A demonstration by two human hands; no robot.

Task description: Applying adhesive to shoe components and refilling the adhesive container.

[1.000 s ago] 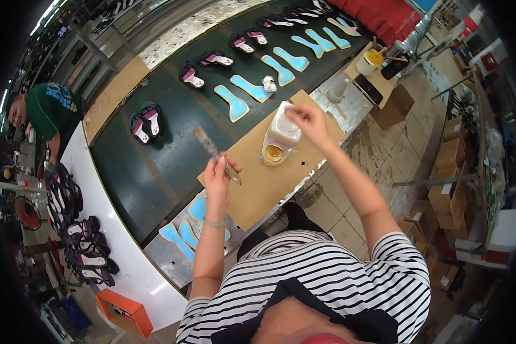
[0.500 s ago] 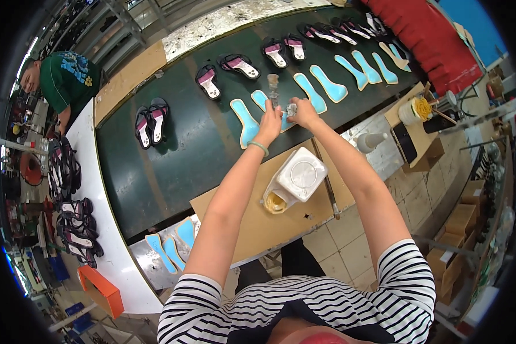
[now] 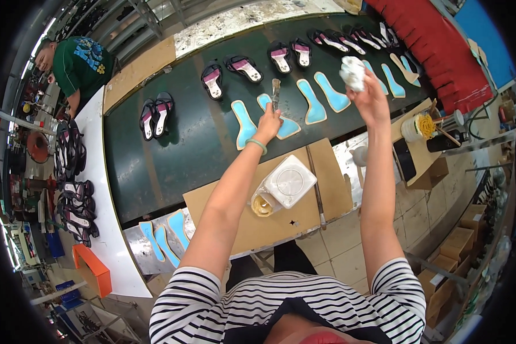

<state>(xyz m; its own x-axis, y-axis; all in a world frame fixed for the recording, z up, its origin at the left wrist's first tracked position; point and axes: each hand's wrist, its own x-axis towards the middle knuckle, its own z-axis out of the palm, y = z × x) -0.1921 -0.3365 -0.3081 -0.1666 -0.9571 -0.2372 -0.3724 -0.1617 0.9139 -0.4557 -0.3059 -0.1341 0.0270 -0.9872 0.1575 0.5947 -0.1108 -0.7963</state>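
Dark green conveyor belt point(image 3: 172, 166) running across a crowded shoe workshop, dotted with black sandals with pink insoles point(image 3: 155, 114) and light blue sole-shaped insole pieces point(image 3: 245, 123); brown cardboard sheet point(image 3: 252, 223) laid over the near edge, carrying a clear plastic tub with a white lid point(image 3: 284, 186) tipped on its side. Left hand point(image 3: 268, 123) reaching out over the belt, fingers closed tight round the handle of a slim brush point(image 3: 276, 94), bristle end pointing away from the body, long axis running almost straight up the picture. Brush tip sitting right over the upper end of a light blue insole point(image 3: 278, 117) lying slantwise directly beneath that hand, touching or just above it, hard to tell which. Left hand clearly the nearer one to that insole. Right hand point(image 3: 371, 100) raised further right, fingers clamped on a crumpled white rag point(image 3: 352, 73), held above more blue insoles point(image 3: 332, 92) and apart from them. Green-shirted co-worker point(image 3: 77, 66) bent at the far left end of the belt.
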